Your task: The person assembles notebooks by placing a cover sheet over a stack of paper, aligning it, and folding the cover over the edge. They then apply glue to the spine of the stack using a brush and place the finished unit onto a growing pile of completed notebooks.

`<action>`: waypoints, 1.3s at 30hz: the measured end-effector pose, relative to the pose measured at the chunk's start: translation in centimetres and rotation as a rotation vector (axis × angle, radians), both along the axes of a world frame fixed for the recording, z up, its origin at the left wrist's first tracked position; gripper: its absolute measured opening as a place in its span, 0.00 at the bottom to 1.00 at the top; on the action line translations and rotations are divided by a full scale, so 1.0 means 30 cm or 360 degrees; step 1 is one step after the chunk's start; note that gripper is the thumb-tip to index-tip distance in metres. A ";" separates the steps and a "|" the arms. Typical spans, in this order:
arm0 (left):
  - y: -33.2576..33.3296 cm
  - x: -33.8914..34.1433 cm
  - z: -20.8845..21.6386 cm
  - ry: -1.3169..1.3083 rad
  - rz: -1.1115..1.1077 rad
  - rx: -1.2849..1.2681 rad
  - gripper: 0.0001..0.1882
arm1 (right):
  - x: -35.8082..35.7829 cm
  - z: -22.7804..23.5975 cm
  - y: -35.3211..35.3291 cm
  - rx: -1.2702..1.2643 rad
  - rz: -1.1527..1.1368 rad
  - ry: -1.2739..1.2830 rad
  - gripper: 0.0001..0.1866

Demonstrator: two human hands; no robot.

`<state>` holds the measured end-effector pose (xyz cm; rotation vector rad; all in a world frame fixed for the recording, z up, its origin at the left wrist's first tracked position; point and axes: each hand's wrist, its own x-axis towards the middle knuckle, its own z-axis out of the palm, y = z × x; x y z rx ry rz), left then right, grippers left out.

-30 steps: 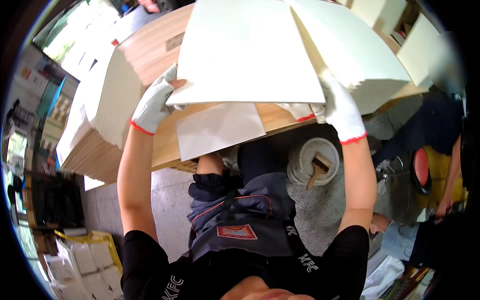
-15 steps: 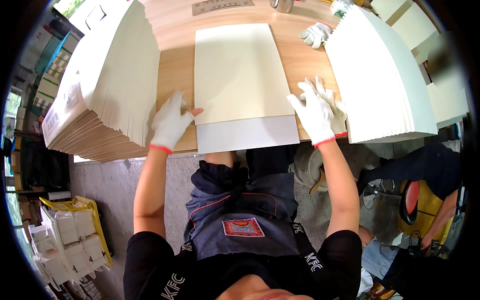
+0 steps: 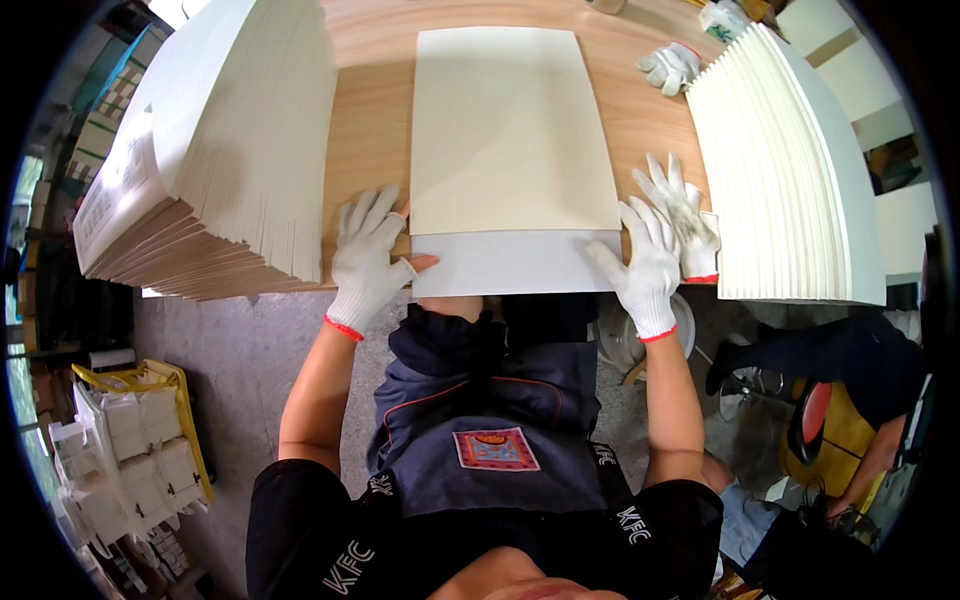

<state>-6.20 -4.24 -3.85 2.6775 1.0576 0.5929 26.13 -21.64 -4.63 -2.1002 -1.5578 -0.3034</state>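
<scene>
A cream sheet (image 3: pixel 512 130) lies flat in the middle of the wooden table, over a pale grey-white sheet (image 3: pixel 510 268) that shows as a strip along the front edge. My left hand (image 3: pixel 368 252), in a white knitted glove with the thumb tip bare, rests at the left edge of the sheets, fingers spread, thumb on the strip. At the right edge is my gloved right hand (image 3: pixel 642 258), fingers stretched out and thumb over the strip. Close beside it lies a loose, smudged white glove (image 3: pixel 688 222).
A tall fanned stack of paper (image 3: pixel 250 150) stands on the left, another fanned stack (image 3: pixel 765 170) on the right. A second loose glove (image 3: pixel 670 68) lies farther back. On the floor, a yellow cart (image 3: pixel 135 450) holds white pieces. Another person's arm (image 3: pixel 870 465) shows at the lower right.
The whole view has shifted slightly. My right hand has come nearer to me, its thumb now over the pale strip. My left thumb has moved onto the strip. The sheets lie straighter.
</scene>
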 end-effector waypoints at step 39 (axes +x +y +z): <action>-0.056 0.010 0.032 0.0146 0.0113 0.0054 0.37 | 0.001 -0.010 -0.024 0.0103 0.0060 -0.0034 0.30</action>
